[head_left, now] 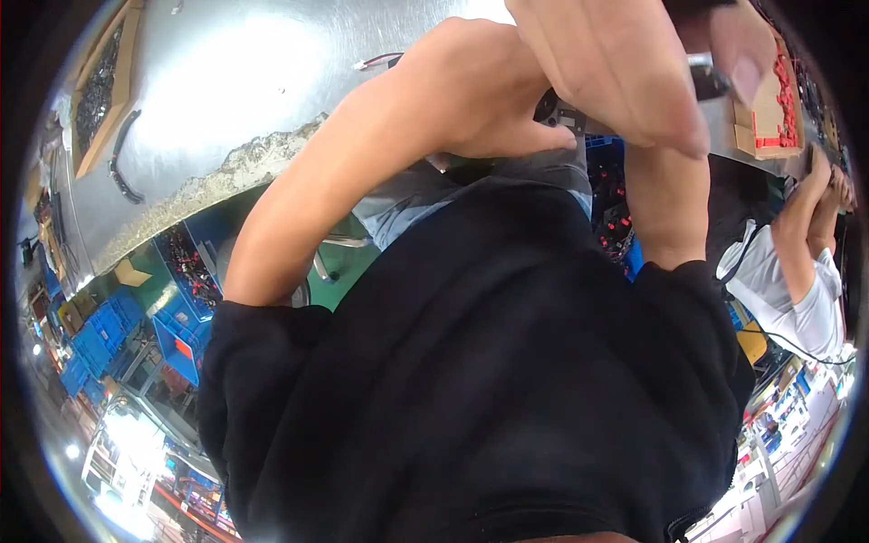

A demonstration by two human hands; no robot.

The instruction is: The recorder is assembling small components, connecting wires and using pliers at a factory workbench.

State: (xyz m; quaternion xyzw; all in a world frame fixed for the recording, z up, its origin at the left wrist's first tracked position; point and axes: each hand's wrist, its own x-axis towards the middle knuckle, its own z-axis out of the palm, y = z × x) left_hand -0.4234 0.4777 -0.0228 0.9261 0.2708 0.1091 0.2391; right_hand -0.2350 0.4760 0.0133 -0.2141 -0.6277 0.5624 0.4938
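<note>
My left hand (pixel 493 86) reaches in over the metal worktable with its fingers closed around a small dark part (pixel 568 119). Only a black and grey edge of that part shows above the thumb; its kind is hidden. Close to the camera, my right hand (pixel 625 68) overlaps the left one from above. Between its fingertips sits a small black piece with a shiny metal end (pixel 710 81). How far the two held things touch each other is hidden behind the right hand.
The worktable (pixel 208 118) has a rough, worn front edge. On it lie a black cable (pixel 118 158), a thin wire with a connector (pixel 376 61) and a carton of dark parts (pixel 101 77). A carton with red parts (pixel 777 104) stands right. Blue crates (pixel 176 339) sit below; a co-worker (pixel 783 267) is at right.
</note>
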